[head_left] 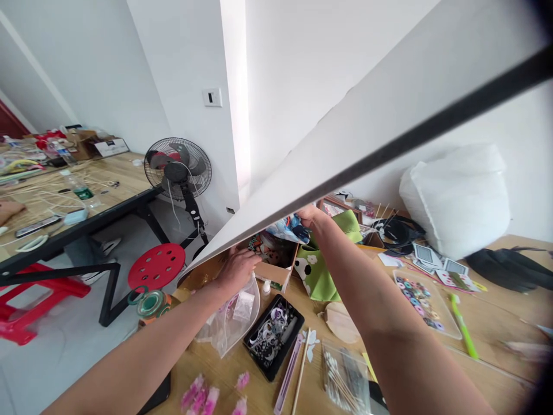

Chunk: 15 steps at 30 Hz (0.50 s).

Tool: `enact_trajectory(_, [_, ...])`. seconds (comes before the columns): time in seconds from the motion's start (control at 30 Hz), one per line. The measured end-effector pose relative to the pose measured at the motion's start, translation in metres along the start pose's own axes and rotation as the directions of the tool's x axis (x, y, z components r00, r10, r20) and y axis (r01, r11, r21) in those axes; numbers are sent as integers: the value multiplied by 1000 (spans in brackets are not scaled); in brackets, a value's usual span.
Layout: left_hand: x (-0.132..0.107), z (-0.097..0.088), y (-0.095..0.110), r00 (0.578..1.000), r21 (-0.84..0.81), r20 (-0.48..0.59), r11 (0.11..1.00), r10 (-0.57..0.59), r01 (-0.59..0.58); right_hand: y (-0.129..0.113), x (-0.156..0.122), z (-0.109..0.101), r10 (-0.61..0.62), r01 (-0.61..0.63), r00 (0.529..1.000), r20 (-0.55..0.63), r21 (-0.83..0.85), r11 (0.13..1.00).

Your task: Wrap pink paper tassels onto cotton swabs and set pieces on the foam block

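A large white board (389,109) is held up, slanting from above the hands toward the upper right. It is judged light and stiff but unwieldy, best gripped along its lower edge. The left hand (237,268) is curled on the lower corner. The right hand (309,215) is closed on the edge farther along, above a cardboard box (276,271).

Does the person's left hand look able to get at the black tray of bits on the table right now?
Probably yes: the left hand rests near the board's lower corner, and the black tray lies just below it with only a clear plastic bag alongside.
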<state>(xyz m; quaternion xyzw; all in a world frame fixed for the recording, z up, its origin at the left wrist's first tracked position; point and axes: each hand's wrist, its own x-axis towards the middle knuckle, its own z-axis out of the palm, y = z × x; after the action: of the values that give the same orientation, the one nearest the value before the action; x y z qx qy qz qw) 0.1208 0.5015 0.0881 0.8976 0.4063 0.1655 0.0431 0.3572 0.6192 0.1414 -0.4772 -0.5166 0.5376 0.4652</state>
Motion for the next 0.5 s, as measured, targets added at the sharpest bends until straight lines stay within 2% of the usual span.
enact_trajectory(0.1, [-4, 4, -2, 999, 39, -21, 999, 24, -23, -2, -4, 1, -8, 4, 998, 56, 79, 997])
enact_trajectory(0.23, [-11, 12, -5, 996, 93, -60, 994, 59, -53, -3, -9, 2, -41, 31, 997, 67, 141, 990])
enact_trajectory(0.5, [-20, 23, -12, 977, 177, -158, 977, 145, -117, -4, -27, 3, -128, 122, 989, 72, 75, 990])
